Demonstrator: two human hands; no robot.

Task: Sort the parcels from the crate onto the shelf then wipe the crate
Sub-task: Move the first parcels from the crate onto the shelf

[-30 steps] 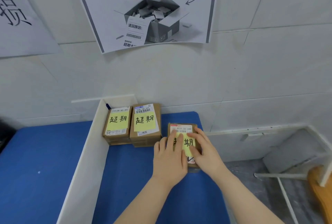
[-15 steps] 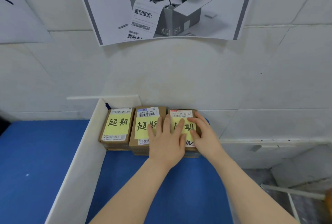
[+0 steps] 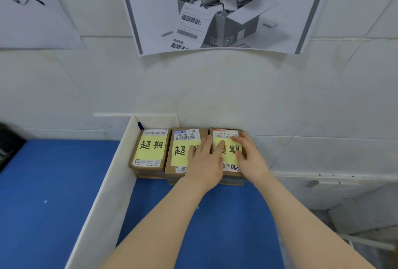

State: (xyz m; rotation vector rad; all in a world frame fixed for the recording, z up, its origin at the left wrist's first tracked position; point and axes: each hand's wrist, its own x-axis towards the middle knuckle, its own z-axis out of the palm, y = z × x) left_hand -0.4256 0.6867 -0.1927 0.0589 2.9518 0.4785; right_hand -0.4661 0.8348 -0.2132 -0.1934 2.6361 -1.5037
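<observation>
Parcels: 3 in a row, frame centre, on blue shelf [image 3: 215, 225], backs at wall.
L parcel [image 3: 150, 149]: beside white divider [image 3: 107, 193].
Mid parcel [image 3: 183, 152]: L hand [image 3: 204, 165] flat, fingers spread, spans onto R parcel [image 3: 226, 139].
R hand [image 3: 247, 156]: flat on R parcel, no grip.

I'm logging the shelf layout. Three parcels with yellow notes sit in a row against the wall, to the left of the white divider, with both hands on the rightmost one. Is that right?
Not quite: the head view shows the three parcels to the right of the white divider, not its left. The rest holds: the left parcel, middle parcel and rightmost parcel line the wall, with the left hand and right hand on the rightmost.
</observation>
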